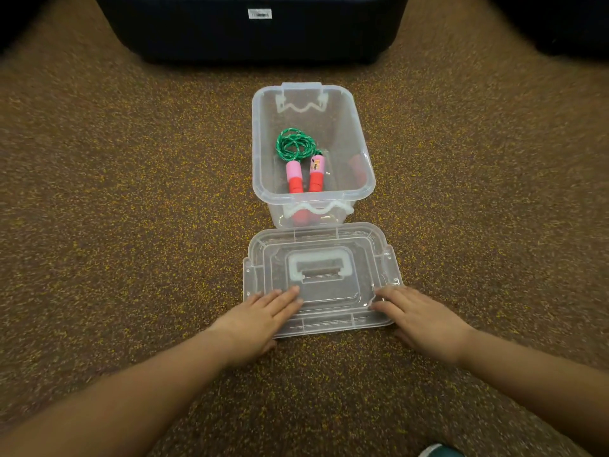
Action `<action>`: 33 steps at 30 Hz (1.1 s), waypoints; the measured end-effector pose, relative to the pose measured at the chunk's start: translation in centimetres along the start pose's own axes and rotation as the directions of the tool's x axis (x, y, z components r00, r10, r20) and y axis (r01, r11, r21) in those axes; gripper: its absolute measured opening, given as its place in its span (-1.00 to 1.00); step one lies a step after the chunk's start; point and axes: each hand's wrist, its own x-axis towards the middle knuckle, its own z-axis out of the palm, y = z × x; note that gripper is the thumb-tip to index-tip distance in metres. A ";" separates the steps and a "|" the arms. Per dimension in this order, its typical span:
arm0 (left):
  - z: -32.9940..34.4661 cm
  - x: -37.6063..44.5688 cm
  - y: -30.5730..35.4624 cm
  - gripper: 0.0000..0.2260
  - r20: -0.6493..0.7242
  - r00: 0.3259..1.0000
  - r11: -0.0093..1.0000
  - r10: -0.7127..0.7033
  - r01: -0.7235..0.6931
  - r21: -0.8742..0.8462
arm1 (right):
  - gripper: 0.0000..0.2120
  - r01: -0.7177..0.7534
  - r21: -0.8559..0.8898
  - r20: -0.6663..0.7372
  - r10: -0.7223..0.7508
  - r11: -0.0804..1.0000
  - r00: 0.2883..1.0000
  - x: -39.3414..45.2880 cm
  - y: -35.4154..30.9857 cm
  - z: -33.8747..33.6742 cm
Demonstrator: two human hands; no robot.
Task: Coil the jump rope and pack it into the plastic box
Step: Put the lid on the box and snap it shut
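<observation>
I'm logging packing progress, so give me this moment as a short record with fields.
surface: speckled brown carpet
plastic box: open, upright
jump rope: coiled inside the box, green cord, two pink-and-red handles side by side
lid: off, flat on the carpet just in front of the box
left hand: fingers flat on the lid's near-left edge
right hand: fingers on the lid's near-right corner

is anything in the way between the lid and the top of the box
Nothing visible. The lid lies on the carpet just in front of the open plastic box; the jump rope sits below the rim.
</observation>
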 end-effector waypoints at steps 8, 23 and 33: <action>-2.3 -0.8 0.6 -0.31 0.041 0.999 0.996 -0.014 0.018 -0.092 | -0.79 0.028 0.052 -0.052 -0.025 0.998 0.998 0.3 0.4 -1.1; -14.5 -3.9 -2.8 -0.66 -0.214 0.966 0.857 -0.145 0.015 -0.514 | -0.91 0.053 0.804 -0.187 0.166 0.593 0.968 0.8 2.2 -15.6; -17.3 -3.0 0.0 -0.70 -0.532 0.835 0.904 -0.142 -0.109 -0.412 | -0.60 0.195 0.824 -0.382 0.268 0.532 0.885 1.6 1.8 -20.7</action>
